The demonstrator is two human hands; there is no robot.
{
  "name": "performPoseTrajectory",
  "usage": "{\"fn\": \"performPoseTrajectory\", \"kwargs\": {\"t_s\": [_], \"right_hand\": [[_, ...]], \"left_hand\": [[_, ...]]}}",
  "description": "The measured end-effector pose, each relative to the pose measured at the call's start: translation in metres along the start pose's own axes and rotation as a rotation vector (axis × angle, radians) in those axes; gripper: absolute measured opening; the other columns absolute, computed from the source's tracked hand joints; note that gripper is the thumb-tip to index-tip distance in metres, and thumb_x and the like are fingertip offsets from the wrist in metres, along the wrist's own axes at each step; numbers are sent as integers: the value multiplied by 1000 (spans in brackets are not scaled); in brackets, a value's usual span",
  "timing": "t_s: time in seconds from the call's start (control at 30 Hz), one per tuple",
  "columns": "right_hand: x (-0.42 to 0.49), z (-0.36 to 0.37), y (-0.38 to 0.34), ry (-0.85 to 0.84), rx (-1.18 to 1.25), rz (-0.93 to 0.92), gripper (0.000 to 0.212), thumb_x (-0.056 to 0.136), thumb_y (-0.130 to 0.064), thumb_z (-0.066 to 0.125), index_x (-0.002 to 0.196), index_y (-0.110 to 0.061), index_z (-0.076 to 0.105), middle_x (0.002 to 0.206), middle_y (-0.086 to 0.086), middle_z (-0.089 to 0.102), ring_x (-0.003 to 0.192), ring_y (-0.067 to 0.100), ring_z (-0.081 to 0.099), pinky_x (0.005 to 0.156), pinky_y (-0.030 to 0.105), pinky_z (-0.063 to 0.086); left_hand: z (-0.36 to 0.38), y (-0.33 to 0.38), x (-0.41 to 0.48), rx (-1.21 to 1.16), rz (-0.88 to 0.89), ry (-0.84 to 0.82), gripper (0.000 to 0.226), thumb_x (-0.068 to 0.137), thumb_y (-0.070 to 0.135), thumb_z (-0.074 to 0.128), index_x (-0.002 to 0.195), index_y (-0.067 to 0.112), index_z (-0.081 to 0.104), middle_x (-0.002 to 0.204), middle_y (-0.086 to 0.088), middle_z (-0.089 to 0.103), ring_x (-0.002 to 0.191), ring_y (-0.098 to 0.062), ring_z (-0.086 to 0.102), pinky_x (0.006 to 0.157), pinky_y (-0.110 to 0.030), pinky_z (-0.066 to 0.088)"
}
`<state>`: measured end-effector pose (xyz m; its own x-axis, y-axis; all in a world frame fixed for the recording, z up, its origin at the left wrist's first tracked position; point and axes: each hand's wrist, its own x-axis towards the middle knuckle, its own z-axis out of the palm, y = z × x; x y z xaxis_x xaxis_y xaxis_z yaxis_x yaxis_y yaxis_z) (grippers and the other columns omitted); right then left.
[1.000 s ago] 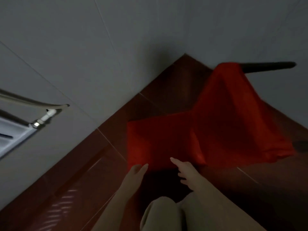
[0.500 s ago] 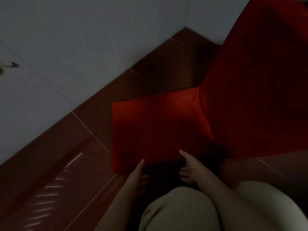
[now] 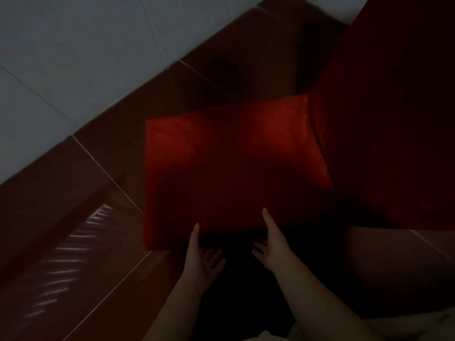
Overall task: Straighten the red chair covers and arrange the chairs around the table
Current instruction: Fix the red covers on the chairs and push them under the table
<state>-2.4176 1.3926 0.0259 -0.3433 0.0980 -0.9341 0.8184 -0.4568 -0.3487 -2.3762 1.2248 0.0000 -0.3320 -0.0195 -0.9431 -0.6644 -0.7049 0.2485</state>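
Nearest me, at the seat's front edge, both hands are open. The left hand (image 3: pixel 200 254) and right hand (image 3: pixel 272 247) each lay a thumb on the hem of the red chair cover (image 3: pixel 234 163), fingers spread loose beneath, gripping nothing I can make out. The cover lies fairly smooth over the seat. Right of the seat, the draped chair back (image 3: pixel 394 119) sits in shadow; beyond the seat are brown floor (image 3: pixel 61 217) and pale wall (image 3: pixel 73 45). Tugging with thumbs alone could slip or drag the cloth askew, and in this gloom wrinkles may go unnoticed.

Bare forearms (image 3: pixel 317 299), pale trousers (image 3: pixel 423 327)
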Motion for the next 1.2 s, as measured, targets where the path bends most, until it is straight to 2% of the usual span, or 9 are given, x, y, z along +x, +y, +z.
{"fn": "performPoseTrajectory", "kwargs": {"t_s": [0.13, 0.27, 0.47, 0.6, 0.7, 0.8, 0.93, 1.07, 1.2], "right_hand": [[22, -3, 14, -9, -37, 13, 84, 59, -69, 81, 128, -30, 54, 116, 2, 60, 106, 26, 58, 96, 47, 49], [41, -9, 14, 69, -92, -49, 68, 62, -62, 82, 117, -29, 59, 111, 0, 64, 102, 22, 61, 90, 43, 54], [53, -2, 23, 28, 93, -111, 60, 68, -49, 84, 119, -26, 63, 117, 4, 67, 106, 26, 64, 93, 46, 54], [54, 0, 23, 11, 147, -127, 67, 67, -47, 85, 125, -24, 61, 118, 4, 67, 107, 26, 64, 95, 48, 53], [55, 1, 25, 12, 144, -137, 67, 68, -47, 85, 125, -24, 61, 118, 4, 67, 106, 26, 65, 93, 48, 54], [55, 2, 25, 26, 154, -147, 62, 68, -45, 84, 122, -25, 62, 118, 4, 67, 105, 26, 65, 91, 47, 55], [51, 2, 23, -16, 179, -154, 54, 69, -42, 85, 116, -27, 61, 118, 4, 66, 106, 27, 64, 86, 45, 57], [44, 5, 19, -8, 186, -137, 67, 69, -41, 85, 126, -25, 55, 122, 7, 61, 110, 30, 60, 91, 48, 54], [35, 10, 13, 21, 201, -89, 67, 70, -38, 85, 126, -25, 50, 120, 9, 59, 108, 32, 58, 90, 49, 54]], "left_hand": [[8, -3, 26, -53, -22, -83, 89, 66, 66, 78, 142, 31, 48, 133, -8, 58, 119, -32, 56, 84, -48, 52], [8, -15, 48, -91, 103, -129, 86, 70, 60, 80, 143, 29, 47, 137, -7, 58, 122, -32, 57, 99, -55, 49], [11, -20, 56, -159, 183, -109, 72, 62, 53, 87, 122, 26, 58, 130, -8, 64, 115, -32, 64, 99, -54, 51], [11, -18, 57, -160, 192, -115, 68, 67, 49, 85, 123, 24, 57, 131, -9, 63, 116, -33, 63, 100, -55, 50], [12, -16, 56, -149, 192, -79, 62, 67, 48, 86, 118, 24, 59, 128, -8, 65, 112, -31, 66, 96, -52, 54], [11, -16, 57, -130, 198, -68, 65, 67, 48, 86, 120, 25, 58, 129, -7, 64, 113, -30, 65, 96, -52, 54], [11, -13, 55, -115, 193, -17, 56, 64, 49, 87, 107, 31, 56, 126, -4, 63, 113, -28, 63, 93, -50, 55], [12, -9, 50, -92, 176, 8, 63, 57, 50, 89, 105, 28, 54, 125, -4, 61, 112, -27, 62, 91, -49, 56], [13, -5, 42, -78, 138, 14, 49, 67, 45, 86, 100, 27, 54, 121, -5, 60, 105, -26, 62, 79, -43, 60]]}}
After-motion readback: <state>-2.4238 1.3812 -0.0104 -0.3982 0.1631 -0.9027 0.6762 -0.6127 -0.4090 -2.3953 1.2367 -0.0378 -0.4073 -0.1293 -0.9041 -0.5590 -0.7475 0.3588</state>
